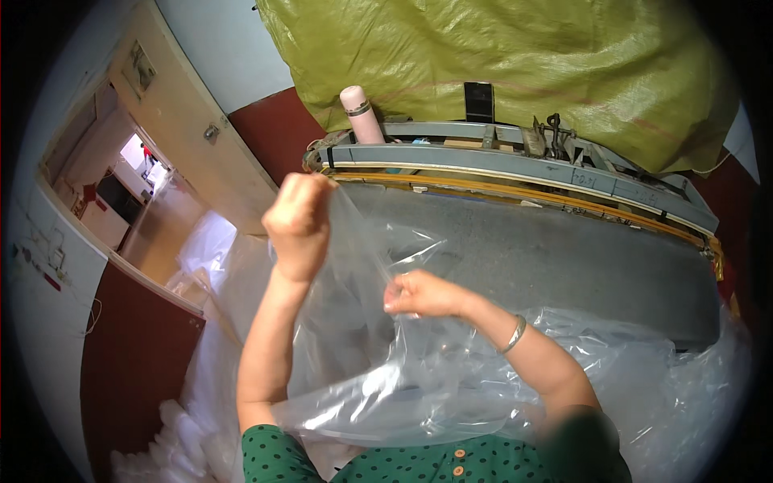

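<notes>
A large sheet of clear plastic film (354,346) hangs between my hands and drapes toward my body. My left hand (299,213) is raised in a fist, closed on an upper part of the film. Lower and to the right, my right hand (420,293) pinches the film between thumb and fingers. A bangle circles my right wrist. Behind the film lies a dark grey worktop (547,262), with more loose film (628,378) spread over its near edge and down the right side.
Along the worktop's far side runs a long metal frame (515,167) with orange strips. A pink flask (361,117) and metal clamps stand there. A yellow-green tarp (499,64) covers the wall behind. An open door (193,113) is at left; bundled film (189,435) lies at lower left.
</notes>
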{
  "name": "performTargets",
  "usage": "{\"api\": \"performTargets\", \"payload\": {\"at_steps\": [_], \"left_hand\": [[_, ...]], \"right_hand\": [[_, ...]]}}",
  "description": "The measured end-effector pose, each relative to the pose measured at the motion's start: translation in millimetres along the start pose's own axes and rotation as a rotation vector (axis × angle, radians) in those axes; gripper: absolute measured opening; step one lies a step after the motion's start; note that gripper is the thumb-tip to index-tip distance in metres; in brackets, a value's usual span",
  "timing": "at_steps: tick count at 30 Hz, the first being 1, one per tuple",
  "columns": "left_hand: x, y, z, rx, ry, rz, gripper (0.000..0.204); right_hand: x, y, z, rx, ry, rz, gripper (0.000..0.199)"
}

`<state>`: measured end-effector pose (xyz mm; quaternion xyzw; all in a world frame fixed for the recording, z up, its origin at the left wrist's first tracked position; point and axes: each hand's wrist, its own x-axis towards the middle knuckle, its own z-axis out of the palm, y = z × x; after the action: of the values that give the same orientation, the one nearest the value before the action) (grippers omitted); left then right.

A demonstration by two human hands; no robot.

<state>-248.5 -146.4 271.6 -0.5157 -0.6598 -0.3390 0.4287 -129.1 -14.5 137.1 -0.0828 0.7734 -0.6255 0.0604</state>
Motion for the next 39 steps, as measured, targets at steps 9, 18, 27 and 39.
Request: {"api": "performTargets", "payload": {"at_steps": [9,18,27,39], "left_hand": [[1.3,-153.5,-83.4,0.271,0.288,-0.398,0.008],[-8.2,6.8,16.4,-0.342,-0.604,0.068,0.053],[-69.3,35.9,112.3,-0.774,-0.381,-0.636,0.015],[-64.4,53.8,129.9,-0.836,-0.127,-0.943,0.023]], "right_hand": [[-41.2,32.5,-34.6,0.142,0.425,0.041,0.017],[-49.4,2.0,-60.1,-0.164,0.769,-0.124,0.017],[-79.9,10.1,-82.1,-0.089,1.012,-0.17,0.014],[-64.0,55.0,-7.5,-0.221,1.044,-0.341,0.008]]}}
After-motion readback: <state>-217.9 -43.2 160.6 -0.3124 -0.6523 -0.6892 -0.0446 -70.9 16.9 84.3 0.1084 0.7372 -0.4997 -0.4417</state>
